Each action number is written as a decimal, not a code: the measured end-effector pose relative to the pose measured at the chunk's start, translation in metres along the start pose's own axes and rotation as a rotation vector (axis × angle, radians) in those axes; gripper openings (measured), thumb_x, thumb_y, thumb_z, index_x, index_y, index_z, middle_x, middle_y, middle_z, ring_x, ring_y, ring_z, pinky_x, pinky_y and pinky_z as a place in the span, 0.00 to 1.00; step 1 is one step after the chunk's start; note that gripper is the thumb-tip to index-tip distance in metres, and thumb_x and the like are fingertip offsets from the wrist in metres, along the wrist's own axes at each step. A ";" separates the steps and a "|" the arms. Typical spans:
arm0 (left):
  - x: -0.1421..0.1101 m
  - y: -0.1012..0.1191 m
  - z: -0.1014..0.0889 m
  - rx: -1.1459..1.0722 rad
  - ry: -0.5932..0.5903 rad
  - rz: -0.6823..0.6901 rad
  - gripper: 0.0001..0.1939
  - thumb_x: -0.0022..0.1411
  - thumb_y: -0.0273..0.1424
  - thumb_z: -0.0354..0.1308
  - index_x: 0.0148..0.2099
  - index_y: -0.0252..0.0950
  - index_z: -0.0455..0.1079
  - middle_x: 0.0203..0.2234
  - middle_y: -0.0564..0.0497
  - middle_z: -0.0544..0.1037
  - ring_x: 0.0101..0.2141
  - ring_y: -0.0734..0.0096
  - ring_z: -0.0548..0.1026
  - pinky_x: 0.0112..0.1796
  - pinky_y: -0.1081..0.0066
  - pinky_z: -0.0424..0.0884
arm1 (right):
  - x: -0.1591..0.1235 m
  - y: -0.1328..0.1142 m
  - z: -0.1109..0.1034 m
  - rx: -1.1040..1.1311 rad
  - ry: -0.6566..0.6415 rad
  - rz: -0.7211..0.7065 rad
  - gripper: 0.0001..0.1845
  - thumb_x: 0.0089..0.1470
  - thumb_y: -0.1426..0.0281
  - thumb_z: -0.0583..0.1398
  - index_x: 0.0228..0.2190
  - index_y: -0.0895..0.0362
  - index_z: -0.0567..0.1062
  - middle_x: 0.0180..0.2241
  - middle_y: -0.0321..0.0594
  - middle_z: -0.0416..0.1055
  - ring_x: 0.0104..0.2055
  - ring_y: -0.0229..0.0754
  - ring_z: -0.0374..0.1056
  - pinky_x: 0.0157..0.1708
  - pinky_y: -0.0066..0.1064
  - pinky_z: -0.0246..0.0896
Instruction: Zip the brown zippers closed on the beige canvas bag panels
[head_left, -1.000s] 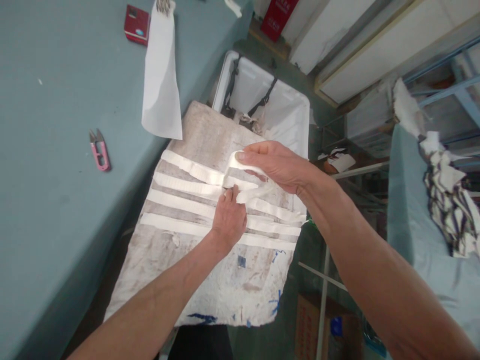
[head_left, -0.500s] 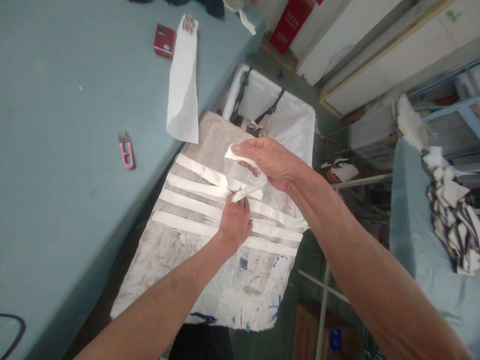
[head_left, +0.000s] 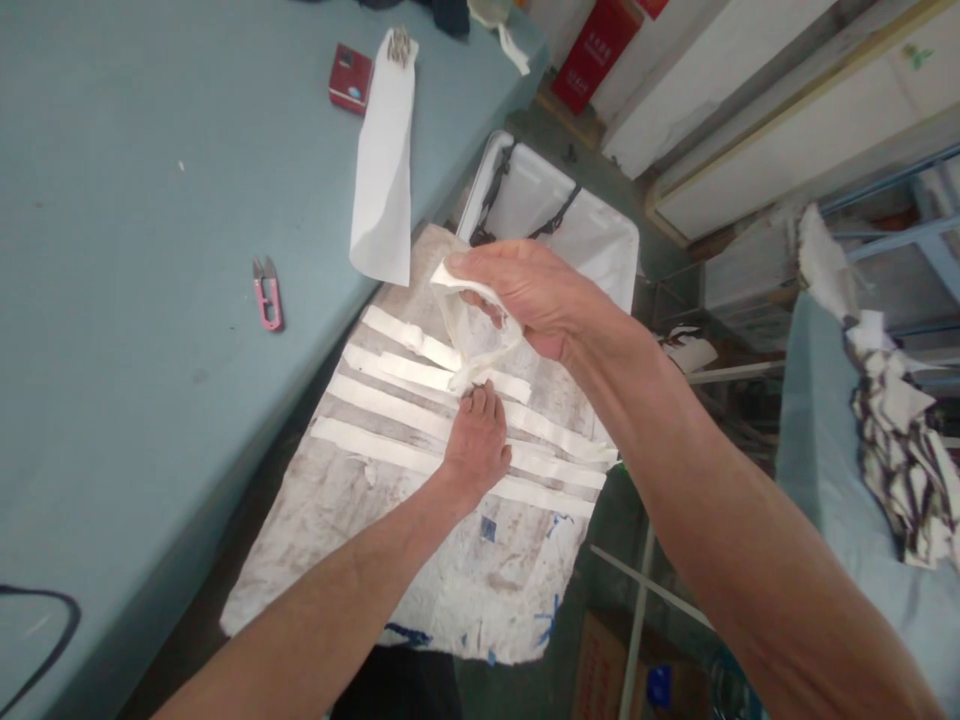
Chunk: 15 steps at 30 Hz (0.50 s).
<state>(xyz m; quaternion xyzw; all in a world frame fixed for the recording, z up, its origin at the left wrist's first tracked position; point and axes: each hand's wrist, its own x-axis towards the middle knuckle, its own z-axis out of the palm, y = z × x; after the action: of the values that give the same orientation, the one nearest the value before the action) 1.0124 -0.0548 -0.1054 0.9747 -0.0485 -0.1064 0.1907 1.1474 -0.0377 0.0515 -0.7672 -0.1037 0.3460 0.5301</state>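
Note:
My right hand [head_left: 529, 295] is closed around a white fabric strip [head_left: 472, 335], lifting it in a loose loop above a stained white board [head_left: 390, 520]. My left hand [head_left: 478, 440] rests on the board just below, its fingertips pinched on the lower end of the same strip. Several other white strips [head_left: 390, 405] lie flat in parallel rows across the board, under and beside my left hand.
A blue-grey table [head_left: 135, 200] lies to the left with pink thread snips [head_left: 268, 295], a red box [head_left: 351, 77] and a hanging white paper sheet [head_left: 384, 190]. A white bin [head_left: 600, 240] stands behind the board. Patterned fabric scraps [head_left: 900, 440] are piled at the right.
My right hand has lifted the strip higher and leftward, pulling it into a taller loop. My left hand has stayed pinched at its lower end on the board.

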 end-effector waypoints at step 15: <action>0.002 0.002 0.001 -0.050 -0.049 -0.038 0.40 0.67 0.37 0.61 0.72 0.14 0.58 0.74 0.21 0.56 0.69 0.37 0.61 0.66 0.48 0.56 | -0.006 -0.094 0.024 -0.058 -0.049 -0.291 0.21 0.69 0.69 0.60 0.22 0.58 0.71 0.21 0.30 0.63 0.21 0.29 0.56 0.19 0.21 0.50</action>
<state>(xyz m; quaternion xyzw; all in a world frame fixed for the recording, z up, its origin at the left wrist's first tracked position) 1.0138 -0.0573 -0.1056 0.9675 -0.0320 -0.1349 0.2117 1.1476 0.0161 0.1326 -0.7505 -0.2365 0.2808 0.5495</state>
